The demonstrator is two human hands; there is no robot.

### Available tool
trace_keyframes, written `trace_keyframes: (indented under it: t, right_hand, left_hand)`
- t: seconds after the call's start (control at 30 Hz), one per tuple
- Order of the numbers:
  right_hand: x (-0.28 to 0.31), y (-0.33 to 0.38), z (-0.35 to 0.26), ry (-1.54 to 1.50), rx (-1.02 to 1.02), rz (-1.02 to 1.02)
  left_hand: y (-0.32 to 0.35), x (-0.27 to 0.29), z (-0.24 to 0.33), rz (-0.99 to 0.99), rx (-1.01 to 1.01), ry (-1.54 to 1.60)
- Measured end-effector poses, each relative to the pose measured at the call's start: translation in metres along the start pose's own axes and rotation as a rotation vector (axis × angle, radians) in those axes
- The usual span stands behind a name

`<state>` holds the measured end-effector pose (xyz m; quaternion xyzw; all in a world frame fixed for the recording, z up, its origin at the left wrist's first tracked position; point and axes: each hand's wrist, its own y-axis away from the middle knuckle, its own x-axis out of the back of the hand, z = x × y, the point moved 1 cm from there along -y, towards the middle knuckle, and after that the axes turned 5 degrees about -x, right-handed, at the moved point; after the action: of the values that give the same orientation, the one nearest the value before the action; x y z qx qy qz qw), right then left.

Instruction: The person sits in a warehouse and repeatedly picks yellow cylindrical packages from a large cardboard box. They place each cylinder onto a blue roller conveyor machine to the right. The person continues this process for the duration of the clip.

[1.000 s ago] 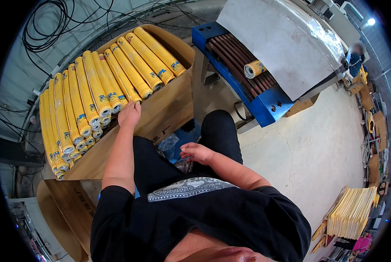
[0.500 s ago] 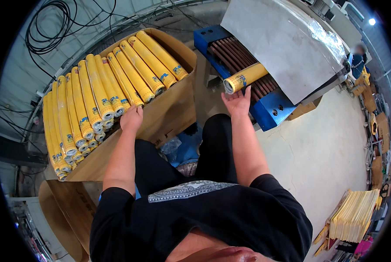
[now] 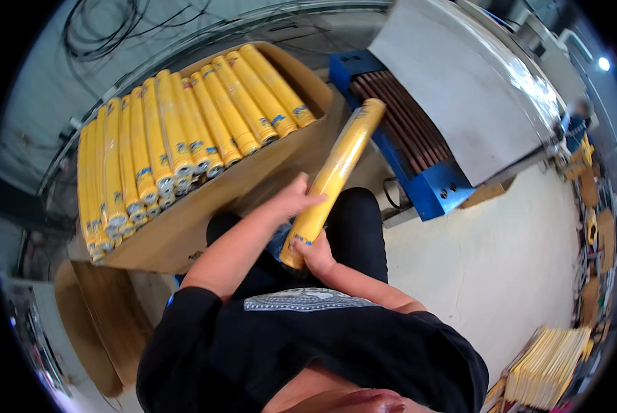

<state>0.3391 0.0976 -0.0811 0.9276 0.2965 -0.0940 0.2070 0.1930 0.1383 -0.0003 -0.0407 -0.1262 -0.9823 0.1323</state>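
So right up close, both hands are on one long yellow roll [image 3: 332, 180] wrapped in shiny clear film. The right hand [image 3: 313, 253] is closed around the near, lower end, fingers curled under it, so it carries the weight from the bottom. The left hand [image 3: 293, 200] sits higher up against the side of the roll, fingers stretched out and pressed along it rather than wrapped round. Looks more like steadying and steering than gripping. The roll is held slanted above the lap, near end low by the person's black trousers, far end up in the air pointing toward the conveyor.

Just left of the hands is a big cardboard box [image 3: 205, 206], its near wall touching or almost touching the knee. It's lying open with a full row of yellow rolls [image 3: 177, 148] packed side by side, label ends toward the person. That near wall stands between the hands and the row.

Further out on the right is a blue roller conveyor [image 3: 418, 172] with dark rollers running under a grey metal hood [image 3: 460, 89]. The raised end of the held roll overlaps its front corner in the view; can't tell if it touches.

Way off, a stack of flat yellowish sheets [image 3: 542, 368] on the pale floor, and black cables [image 3: 98, 27] behind the box.
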Motion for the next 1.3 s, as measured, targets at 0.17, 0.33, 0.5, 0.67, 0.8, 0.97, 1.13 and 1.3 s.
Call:
trace_keyframes:
  t: [0.17,0.33,0.5,0.67,0.8,0.97,1.13,1.3]
  right_hand:
    - [-0.011,0.009,-0.018,0.189,0.109,-0.175]
    - [-0.031,-0.006,-0.057,0.398,0.269,-0.248]
    - [-0.055,-0.005,-0.094,0.634,0.398,-0.173]
    - [-0.049,0.0,-0.122,1.023,0.524,-0.557]
    - [-0.012,-0.011,-0.091,0.69,0.171,-0.569]
    - [0.041,-0.003,-0.057,0.434,-0.12,-0.461]
    - [0.059,0.002,-0.041,0.283,-0.16,-0.342]
    - [0.06,0.003,-0.048,0.311,-0.169,-0.298]
  left_hand:
    - [0.02,-0.007,-0.005,0.191,-0.353,-0.314]
    - [0.032,0.021,0.049,0.269,-0.527,-0.346]
    - [0.059,0.043,0.093,0.185,-0.355,-0.453]
    - [0.085,0.099,0.066,0.472,-0.358,-0.254]
    - [0.101,0.188,0.095,0.69,-0.257,-0.17]
    - [0.104,0.35,0.091,0.982,-0.145,-0.548]
    - [0.12,0.389,0.052,0.825,0.711,-1.15]
    - [0.113,0.385,0.028,0.914,0.588,-1.196]
